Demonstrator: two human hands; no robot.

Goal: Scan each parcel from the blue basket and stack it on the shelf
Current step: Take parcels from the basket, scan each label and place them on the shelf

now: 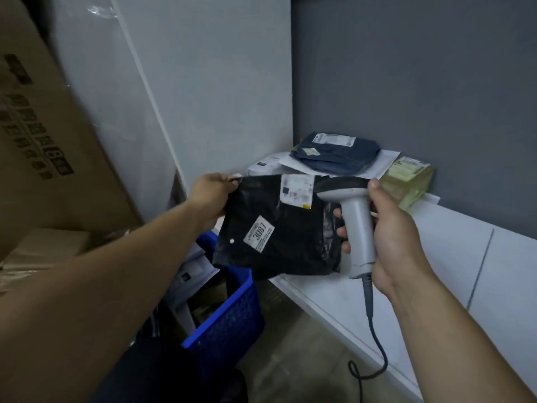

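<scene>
Black parcel (276,228): soft, light poly bag, likely slippery; held over blue basket (229,315) beside shelf (436,257). Left hand (213,196) fingers pinch its corner; right hand (389,239) fingers wrap scanner (356,216). Best gripped at edges.

- Dim, cool, even light; shadows faint.
- The black parcel (290,245) swallows its own detail.
- Edges bend; the cardboard box (43,141) at left smears.

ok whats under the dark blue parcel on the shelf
The dark blue parcel lies on flat white mailers spread over the shelf. It covers their middles, so how many there are cannot be told.
</scene>
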